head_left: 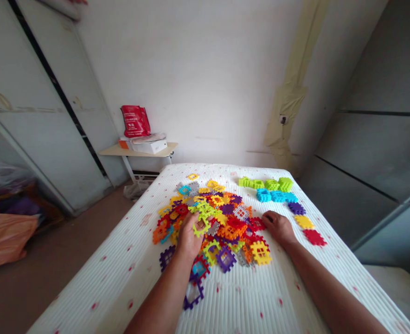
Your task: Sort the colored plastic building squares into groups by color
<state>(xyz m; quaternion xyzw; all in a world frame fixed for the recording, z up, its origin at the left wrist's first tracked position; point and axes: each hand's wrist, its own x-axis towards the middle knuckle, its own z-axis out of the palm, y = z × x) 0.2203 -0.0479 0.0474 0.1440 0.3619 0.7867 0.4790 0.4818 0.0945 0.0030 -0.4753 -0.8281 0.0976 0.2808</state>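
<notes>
the left hand (189, 237) is down in the heap of plastic waffle blocks (222, 222) on the bed (222, 297), with its grip pressed together and thumb and fingers seeming to pinch a lime piece (198, 228) on the heap's left side. more lime pieces (205, 211) lie just beyond the fingertips. the right hand (278, 227) rests palm down at the heap's right edge, beside the red pieces (257, 224), its grip loosely curled with nothing showing in it.

to the right of the heap and apart from it, blocks lie grouped by colour: a lime row (265, 184), a blue row (276, 196), then smaller purple (296, 208), yellow (304, 221) and red (314, 237) clumps.

the work in hand appears to centre on the lime piece at the left fingertips. it seems to lie among its neighbours, so lifting it clear would call for a firm pinch and care not to drag them along.

beyond the bed, a small surface (137, 150) carries a red bag (135, 121) and a white box (149, 146). an orange bag (5, 239) lies on the floor (52, 273).
</notes>
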